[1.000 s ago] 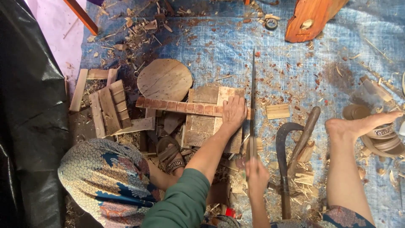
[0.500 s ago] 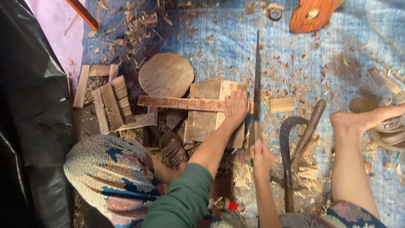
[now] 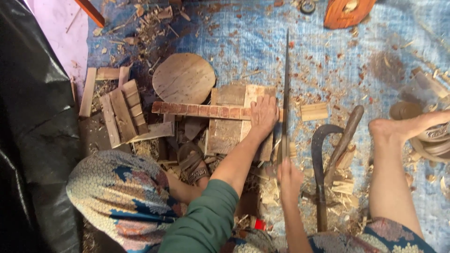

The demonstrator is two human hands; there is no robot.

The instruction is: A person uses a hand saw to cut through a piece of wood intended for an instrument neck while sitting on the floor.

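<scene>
Sawing a reddish wooden strip on the blue tarp.
My left hand lies flat, fingers spread, on the strip; my right hand, just beside it, grips the handsaw.

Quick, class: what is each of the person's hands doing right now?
Left hand: open, pressed flat on the long reddish wooden strip.
Right hand: closed around the handle of the long thin-bladed saw.

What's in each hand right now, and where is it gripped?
Right hand grips the saw by its near handle end. Left hand holds nothing; it presses flat on the wooden strip.
</scene>
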